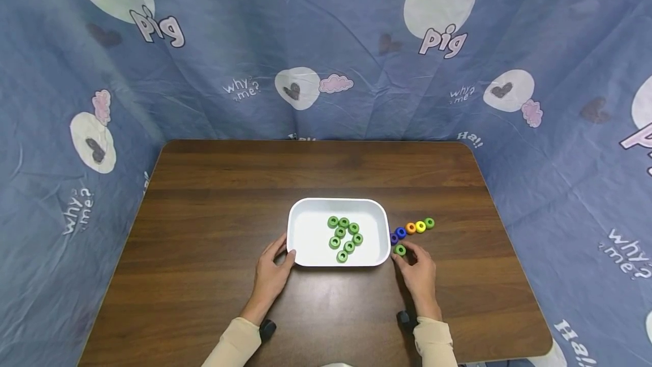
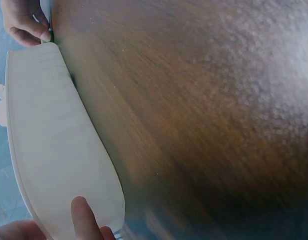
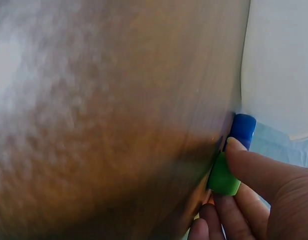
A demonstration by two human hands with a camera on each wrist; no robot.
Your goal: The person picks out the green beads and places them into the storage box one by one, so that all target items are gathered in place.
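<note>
A white rectangular tray (image 1: pixel 311 208) sits on the wooden table with several green beads (image 1: pixel 334 242) inside, each with a hole in its top. My left hand (image 1: pixel 271 273) holds the tray's front left corner, its thumb (image 2: pixel 84 215) against the outer wall. By the right end of the tray, my right hand (image 1: pixel 420 276) pinches a green bead (image 3: pixel 224 175) between thumb and fingers, close to the table top. Just behind that bead, a slanting row starts with a purple bead (image 1: pixel 394 238) and a blue bead (image 1: pixel 400 233).
The row runs on to the right with an orange bead (image 1: pixel 410 228), a yellow bead (image 1: pixel 420 226) and another green bead (image 1: pixel 430 223). A blue printed curtain (image 1: pixel 326 33) encloses the wooden table (image 1: pixel 219 197) at the back and both sides.
</note>
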